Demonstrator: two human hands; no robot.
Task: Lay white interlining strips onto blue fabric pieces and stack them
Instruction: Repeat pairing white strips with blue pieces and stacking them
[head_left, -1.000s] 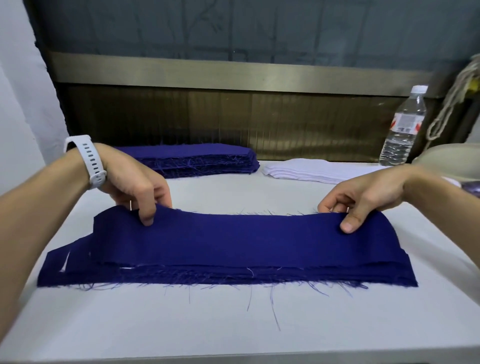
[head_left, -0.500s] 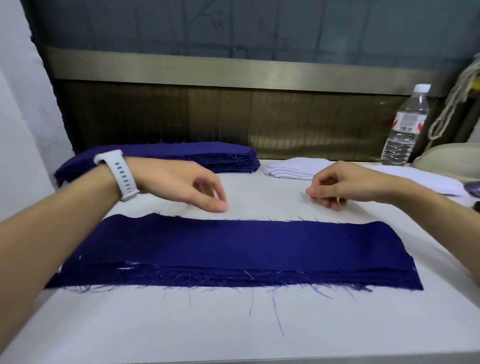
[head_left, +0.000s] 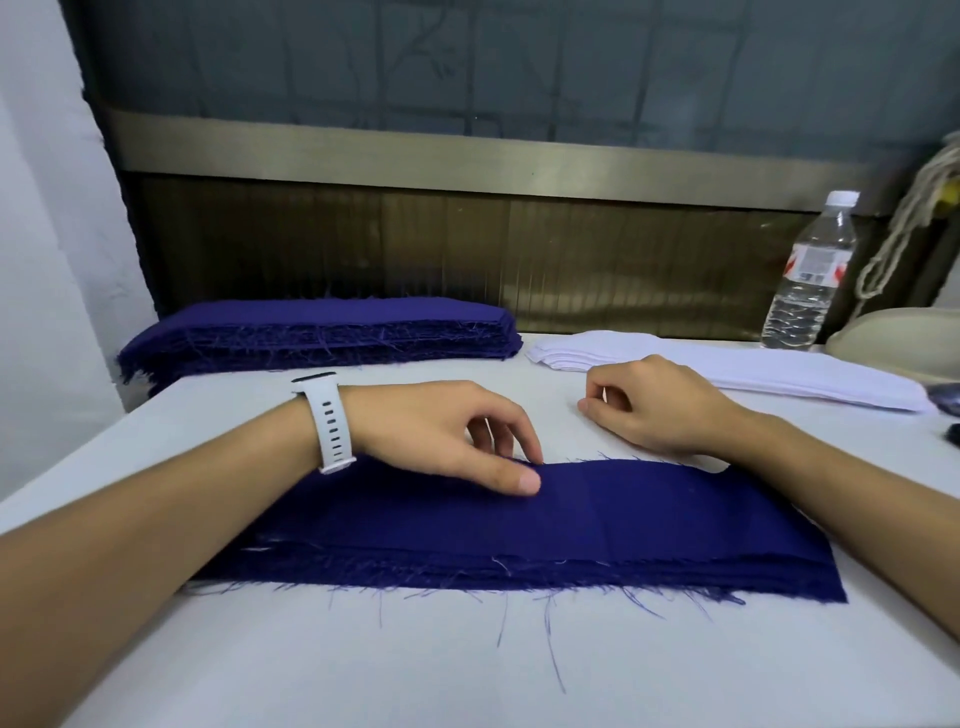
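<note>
My left hand rests relaxed on the blue fabric stack; my right hand, loosely curled, holds nothing. Next, I judge: pinch one white interlining strip.

We see a low stack of dark blue fabric pieces lying flat across the centre of the frame. Its near edge is frayed, and slivers of white show at its left end. A taller stack of blue pieces sits at upper left. Just right of it, a pile of white interlining strips stretches toward the right edge.
</note>
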